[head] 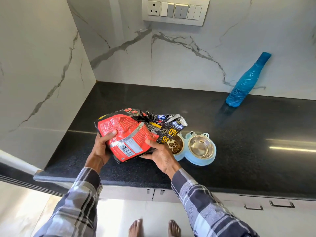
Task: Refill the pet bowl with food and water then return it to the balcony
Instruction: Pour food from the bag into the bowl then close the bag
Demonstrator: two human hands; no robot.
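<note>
red and black kibble bag (130, 134) lies tilted over the twin pet bowl (195, 149) on the black worktop (256, 142), long axis left to right, its crumpled mouth aimed right at the kibble-holding left cup. left hand (100, 147) grips the base, right hand (160, 154) cradles it underneath; lifting the base slowly should meter the flow. the right cup is empty.

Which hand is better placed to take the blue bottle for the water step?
Probably the right hand: it is nearer the blue bottle, which stands far right by the wall. The left hand grips the food bag on the opposite side.
</note>
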